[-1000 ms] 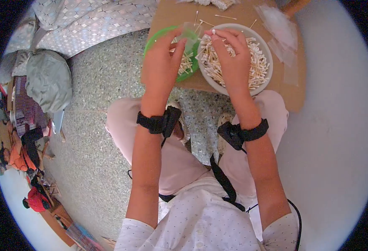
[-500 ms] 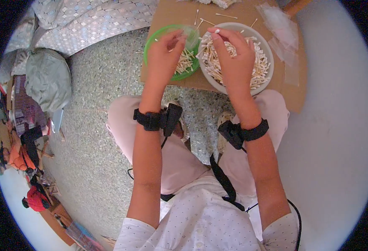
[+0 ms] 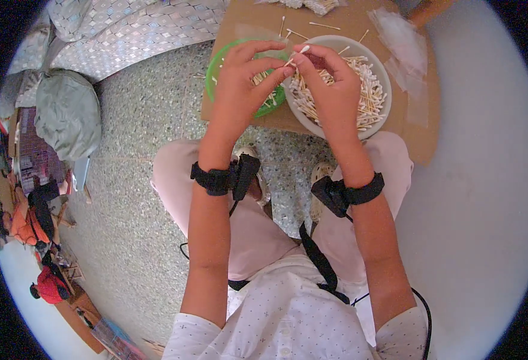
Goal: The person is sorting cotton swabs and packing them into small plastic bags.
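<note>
Both hands met over the bowls: right hand [image 3: 330, 84] pinched a cotton swab [image 3: 300, 52] above the white bowl [image 3: 379, 66], left hand [image 3: 243, 81] held a clear sleeve open with loosely curled fingers; judged mid-bagging, next needing the tip aligned to the sleeve mouth.

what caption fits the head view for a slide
Both hands, left hand and right hand, pinch a cotton swab above a white bowl of swabs.

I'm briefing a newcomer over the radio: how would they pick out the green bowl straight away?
Find the brown cardboard sheet on the speckled floor. Two round dishes sit side by side on it. The green bowl is the smaller one under the left hand, unlike the bigger white bowl heaped with cotton swabs.
</note>
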Demonstrator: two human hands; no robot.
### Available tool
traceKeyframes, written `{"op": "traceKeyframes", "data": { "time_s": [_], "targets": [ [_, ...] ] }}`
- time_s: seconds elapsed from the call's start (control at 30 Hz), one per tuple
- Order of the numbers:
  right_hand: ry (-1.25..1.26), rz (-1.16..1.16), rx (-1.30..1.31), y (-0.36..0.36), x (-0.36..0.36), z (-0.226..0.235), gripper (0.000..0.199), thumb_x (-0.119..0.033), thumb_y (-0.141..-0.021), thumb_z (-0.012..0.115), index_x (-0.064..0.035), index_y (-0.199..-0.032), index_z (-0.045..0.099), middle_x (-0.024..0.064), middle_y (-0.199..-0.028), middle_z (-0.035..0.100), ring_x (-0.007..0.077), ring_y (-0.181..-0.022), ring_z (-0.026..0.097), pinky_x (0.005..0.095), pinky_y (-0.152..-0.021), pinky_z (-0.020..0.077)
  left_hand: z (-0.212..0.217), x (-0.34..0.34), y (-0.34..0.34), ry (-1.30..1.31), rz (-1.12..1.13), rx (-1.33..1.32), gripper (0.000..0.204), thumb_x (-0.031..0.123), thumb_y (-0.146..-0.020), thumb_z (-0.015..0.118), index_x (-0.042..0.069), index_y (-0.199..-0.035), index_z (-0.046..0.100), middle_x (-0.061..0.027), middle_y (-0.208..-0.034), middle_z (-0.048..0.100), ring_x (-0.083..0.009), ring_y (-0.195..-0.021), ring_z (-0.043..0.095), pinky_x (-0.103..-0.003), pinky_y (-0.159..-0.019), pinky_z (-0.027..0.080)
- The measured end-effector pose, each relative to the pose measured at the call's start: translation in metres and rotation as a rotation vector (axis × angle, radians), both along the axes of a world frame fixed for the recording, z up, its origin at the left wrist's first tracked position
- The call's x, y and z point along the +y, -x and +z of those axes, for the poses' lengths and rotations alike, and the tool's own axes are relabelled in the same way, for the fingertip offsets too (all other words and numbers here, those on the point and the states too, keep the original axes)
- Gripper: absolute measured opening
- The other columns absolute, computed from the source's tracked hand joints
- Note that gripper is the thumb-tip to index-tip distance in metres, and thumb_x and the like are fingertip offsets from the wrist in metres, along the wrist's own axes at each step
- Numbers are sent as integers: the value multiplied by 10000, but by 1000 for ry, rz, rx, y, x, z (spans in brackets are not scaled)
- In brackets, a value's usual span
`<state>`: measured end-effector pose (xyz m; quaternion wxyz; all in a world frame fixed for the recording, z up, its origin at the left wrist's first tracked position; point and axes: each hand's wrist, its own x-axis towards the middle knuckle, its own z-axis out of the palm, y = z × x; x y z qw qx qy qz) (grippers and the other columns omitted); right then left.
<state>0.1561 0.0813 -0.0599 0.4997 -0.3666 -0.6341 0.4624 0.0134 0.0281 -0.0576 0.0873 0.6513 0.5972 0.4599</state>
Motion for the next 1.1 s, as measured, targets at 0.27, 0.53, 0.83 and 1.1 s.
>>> {"op": "traceKeyframes", "data": {
  "time_s": [0.27, 0.53, 0.83, 1.1],
  "targets": [
    [104, 48, 143, -3, 4, 0, 164, -151, -833, 672, -16, -926, 677, 61, -844, 686, 122, -763, 619, 265, -725, 491, 9, -5, 1, 34, 107, -109, 145, 209, -764, 718, 118, -876, 732, -55, -1089, 644, -258, -1063, 535, -367, -936, 392],
    [-76, 216, -221, -5, -2, 4, 206, -208, -858, 633, -15, -923, 666, 106, -822, 678, 187, -737, 640, 303, -708, 498, 6, -6, 5, -22, 110, -508, 125, 176, -767, 723, 93, -861, 718, -54, -1097, 634, -201, -1063, 544, -331, -941, 393],
    [53, 196, -110, -3, 1, -3, 215, -221, -855, 645, -11, -898, 663, 77, -783, 666, 160, -695, 626, 288, -653, 490, 7, -7, 7, -8, 212, -367, 119, 168, -774, 714, 82, -855, 710, -48, -1104, 633, -201, -1052, 543, -331, -947, 384],
    [175, 148, 158, -5, 3, 4, 142, -134, -850, 662, -8, -915, 667, 21, -784, 651, 79, -667, 587, 210, -610, 465, 8, -7, -1, 20, 83, -455, 164, 190, -809, 688, 70, -919, 696, -51, -1099, 634, -188, -1044, 559, -321, -895, 410]
  ]
}}
